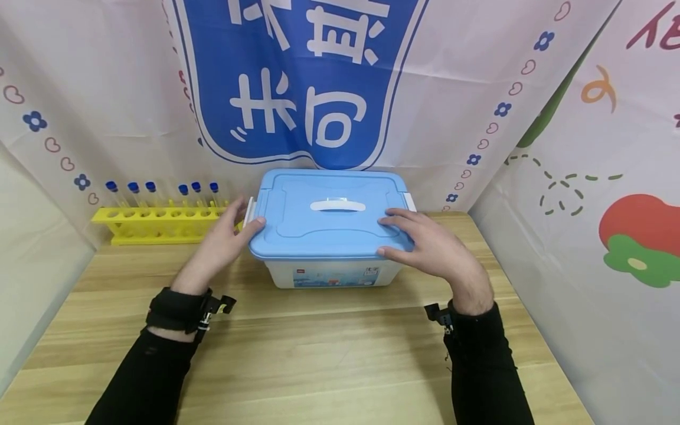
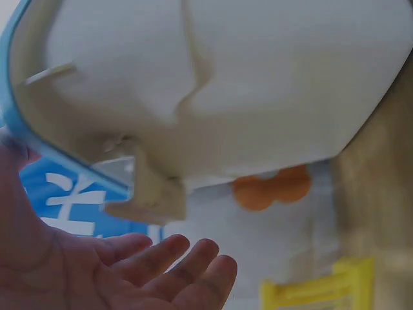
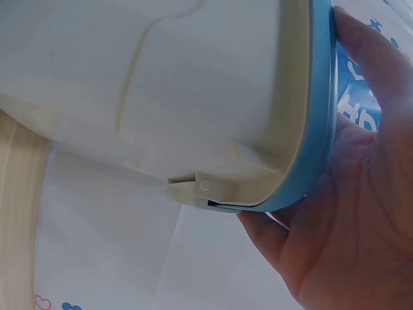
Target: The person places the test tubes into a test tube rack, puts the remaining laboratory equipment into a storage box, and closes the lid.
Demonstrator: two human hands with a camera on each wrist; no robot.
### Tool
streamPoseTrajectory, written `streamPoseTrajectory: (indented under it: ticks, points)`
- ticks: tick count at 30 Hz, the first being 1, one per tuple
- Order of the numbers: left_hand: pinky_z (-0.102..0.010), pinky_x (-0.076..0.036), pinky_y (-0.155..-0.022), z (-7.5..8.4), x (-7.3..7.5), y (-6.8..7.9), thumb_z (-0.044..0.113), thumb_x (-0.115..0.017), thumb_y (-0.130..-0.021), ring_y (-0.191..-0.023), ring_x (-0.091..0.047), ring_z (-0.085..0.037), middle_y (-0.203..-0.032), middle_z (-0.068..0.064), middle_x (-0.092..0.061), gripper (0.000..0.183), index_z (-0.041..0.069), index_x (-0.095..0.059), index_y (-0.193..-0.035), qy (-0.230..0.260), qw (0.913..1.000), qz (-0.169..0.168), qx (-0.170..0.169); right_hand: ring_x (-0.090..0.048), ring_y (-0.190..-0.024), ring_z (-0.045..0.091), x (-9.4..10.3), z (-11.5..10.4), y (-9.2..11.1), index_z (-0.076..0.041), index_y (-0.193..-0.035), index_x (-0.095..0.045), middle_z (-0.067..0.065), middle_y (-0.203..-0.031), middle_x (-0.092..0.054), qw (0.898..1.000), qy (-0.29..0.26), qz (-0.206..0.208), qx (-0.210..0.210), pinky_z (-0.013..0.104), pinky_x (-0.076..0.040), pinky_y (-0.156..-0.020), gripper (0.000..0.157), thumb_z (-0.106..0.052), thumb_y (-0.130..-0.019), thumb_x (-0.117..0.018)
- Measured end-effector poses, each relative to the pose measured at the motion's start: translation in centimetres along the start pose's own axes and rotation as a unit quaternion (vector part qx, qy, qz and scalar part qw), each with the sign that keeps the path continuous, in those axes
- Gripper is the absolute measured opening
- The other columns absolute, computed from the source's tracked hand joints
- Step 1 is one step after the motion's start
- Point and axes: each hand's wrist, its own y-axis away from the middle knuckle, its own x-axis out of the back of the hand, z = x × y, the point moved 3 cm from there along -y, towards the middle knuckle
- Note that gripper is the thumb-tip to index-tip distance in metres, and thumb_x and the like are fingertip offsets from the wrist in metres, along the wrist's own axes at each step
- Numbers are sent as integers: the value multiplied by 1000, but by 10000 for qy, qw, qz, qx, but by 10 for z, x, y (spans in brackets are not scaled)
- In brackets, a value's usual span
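A storage box [image 1: 332, 274] with a translucent body and a light blue lid [image 1: 297, 215] stands on the table against the back curtain. My left hand [image 1: 223, 239] is at its left end, thumb at the lid's front left corner and fingers extended beside the white left latch [image 1: 249, 211]. The left wrist view shows this latch [image 2: 155, 190] sticking out from the wall. My right hand [image 1: 427, 245] rests over the lid's right edge, fingertips on the top and thumb near the front corner. In the right wrist view the right latch [image 3: 187, 190] is close to its fingertips.
A yellow rack [image 1: 159, 241] with several blue-capped tubes [image 1: 133, 188] stands left of the box, close to my left hand. A white handle [image 1: 337, 205] lies across the lid. Printed curtains [image 1: 441, 118] border the wooden table [image 1: 319, 360] at the back and right.
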Motion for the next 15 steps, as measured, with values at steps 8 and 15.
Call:
streamPoseTrajectory:
  ticks: [8, 15]
  points:
    - [-67, -29, -118, -10, -9, -7, 67, -47, -100, -148, -33, -43, -167, -24, -26, 94, 17, -8, -169, 647, 9972, -335, 170, -35, -150, 28, 1, 0, -1, -25, -153, -52, 0, -165, -37, 10000, -32, -50, -17, 53, -36, -118, 82, -77, -91, -52]
    - [-65, -31, -117, -6, -8, -4, 62, -54, -99, -148, -32, -44, -167, -24, -23, 95, 18, -7, -169, 765, 9964, -305, 209, -34, -150, 28, 0, -2, 0, -25, -154, -51, 0, -166, -35, 9999, -75, -118, -52, 54, -35, -119, 81, -76, -91, -53]
